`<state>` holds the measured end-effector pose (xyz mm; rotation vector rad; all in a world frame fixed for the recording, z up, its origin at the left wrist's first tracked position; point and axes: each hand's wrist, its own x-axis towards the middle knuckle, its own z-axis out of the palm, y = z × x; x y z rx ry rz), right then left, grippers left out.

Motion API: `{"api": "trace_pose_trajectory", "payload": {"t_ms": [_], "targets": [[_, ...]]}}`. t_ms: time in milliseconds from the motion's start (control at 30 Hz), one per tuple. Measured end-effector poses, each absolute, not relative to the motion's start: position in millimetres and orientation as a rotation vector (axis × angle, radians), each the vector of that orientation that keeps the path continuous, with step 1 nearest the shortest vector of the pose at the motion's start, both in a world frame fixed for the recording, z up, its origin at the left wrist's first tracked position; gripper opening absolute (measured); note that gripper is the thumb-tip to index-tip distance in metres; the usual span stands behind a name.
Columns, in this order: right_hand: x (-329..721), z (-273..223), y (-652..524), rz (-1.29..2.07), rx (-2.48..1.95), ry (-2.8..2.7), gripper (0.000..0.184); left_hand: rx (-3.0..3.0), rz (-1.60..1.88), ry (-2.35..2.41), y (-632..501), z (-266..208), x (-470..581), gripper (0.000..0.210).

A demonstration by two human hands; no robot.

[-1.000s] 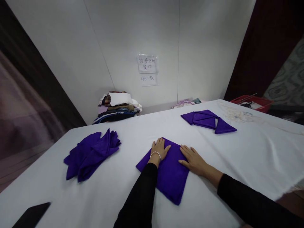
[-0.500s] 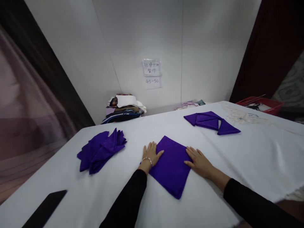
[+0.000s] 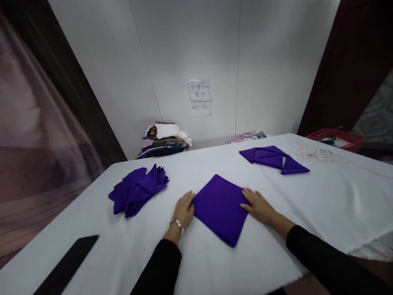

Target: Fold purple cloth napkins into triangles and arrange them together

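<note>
A purple cloth napkin (image 3: 221, 209), folded into a flat square, lies cornerwise on the white-covered table in front of me. At its left corner rests my left hand (image 3: 184, 209), a bracelet on the wrist, fingertips touching the edge. My right hand (image 3: 258, 205) lies flat with its outstretched fingers on the right corner. Neither hand grips the cloth. Farther back to the right is another purple napkin (image 3: 270, 157), folded into a shape with pointed ends. On the left sits a loose heap of purple napkins (image 3: 138, 190).
A long black flat object (image 3: 69, 262) lies at the table's front left. Behind the table are a pile of folded clothes (image 3: 166, 141) and a red basket (image 3: 346, 139). Paper signs (image 3: 200, 96) hang on the wall. A sheer curtain (image 3: 37, 135) is at left.
My left hand has slid off the napkin's upper left side to its left corner. The right hand stays at the right corner. The view has shifted slightly.
</note>
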<state>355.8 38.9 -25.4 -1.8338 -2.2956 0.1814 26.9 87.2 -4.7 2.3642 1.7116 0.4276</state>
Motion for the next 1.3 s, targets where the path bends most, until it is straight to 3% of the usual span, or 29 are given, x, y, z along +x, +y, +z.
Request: {"api": "trace_pose_trajectory", "payload": {"t_ms": [233, 400, 500, 1000, 1300], "targets": [[355, -13, 33, 0.260, -1.822, -2.236, 0.067, 2.366, 0.288, 1.379, 66, 4, 29, 0.055], [349, -2, 3, 0.333, -1.399, -2.379, 0.052, 2.389, 0.223, 1.280, 61, 10, 34, 0.063], [344, 0, -10, 0.455, -1.204, -2.493, 0.050, 2.425, 0.182, 1.250, 55, 13, 39, 0.059], [308, -1, -11, 0.506, -1.065, -2.500, 0.058, 2.498, 0.447, 1.309, 61, -8, 52, 0.023], [290, -2, -10, 0.352, -1.101, -2.399, 0.060, 2.364, 0.500, 1.306, 64, -12, 53, 0.023]]}}
